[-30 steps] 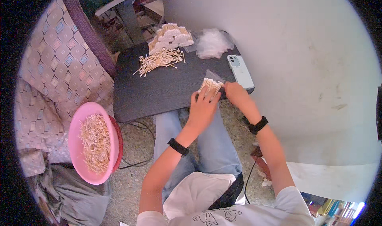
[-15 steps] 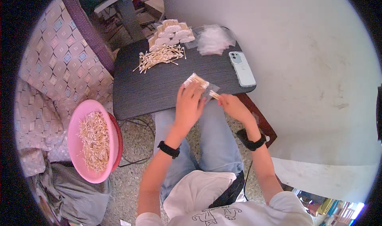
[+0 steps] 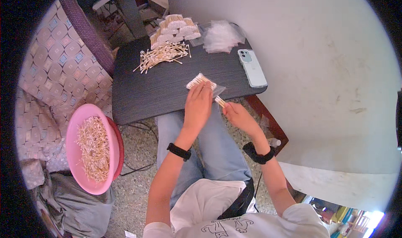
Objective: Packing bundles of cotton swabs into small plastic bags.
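Note:
A clear bag of cotton swabs [image 3: 200, 80] lies at the near edge of the dark table, its white tips facing up and left. My left hand [image 3: 198, 108] is closed over it, fingers pressed together across the bag; the thumb is hard to make out. Just beside the bag's loose plastic end, my right hand [image 3: 240, 118] pinches a few cotton swabs [image 3: 220, 101], tips pointing toward the bag. Farther back on the table is a loose heap of cotton swabs [image 3: 164, 56]. Behind that heap, filled swab bags [image 3: 176, 28] are stacked.
Clear empty bags [image 3: 222, 36] lie in a pile at the table's back right. A white phone [image 3: 252, 68] rests along the right edge, near the wall [image 3: 318, 70]. Left of the table, a pink basin [image 3: 75, 162] holds many more swabs. Cables [image 3: 140, 169] run across the floor.
My right hand has drawn the few swabs slightly back from the bag's plastic end. My left hand stays on the bag. The whole view has shifted a little.

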